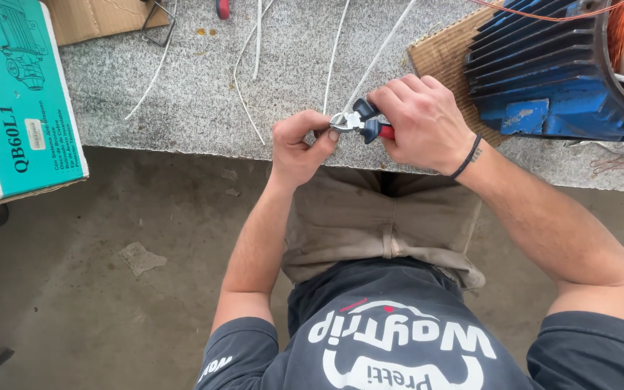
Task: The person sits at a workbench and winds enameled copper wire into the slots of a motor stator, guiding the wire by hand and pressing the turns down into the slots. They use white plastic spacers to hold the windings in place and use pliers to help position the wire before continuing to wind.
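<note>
My pliers (pixel 365 120) had red and black handles. The table (pixel 204 101) was speckled grey, the strings (pixel 334 54) white, the motor (pixel 550 68) blue with orange windings, the box (pixel 19 108) teal and white.

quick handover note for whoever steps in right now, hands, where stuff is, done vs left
Left hand: pinches the end of a thin white strand at the cutter's jaws.
Right hand: grips the red-and-black handled end cutters, jaws at the strand by the left fingertips.
Things: both hands work at the near edge of the grey stone bench. Blue finned motor housing with copper windings sits at the right on cardboard; more white strands lie loose on the bench.
Done: strand is gripped and in the jaws.
Left: whether the cut is made cannot be told.
</note>
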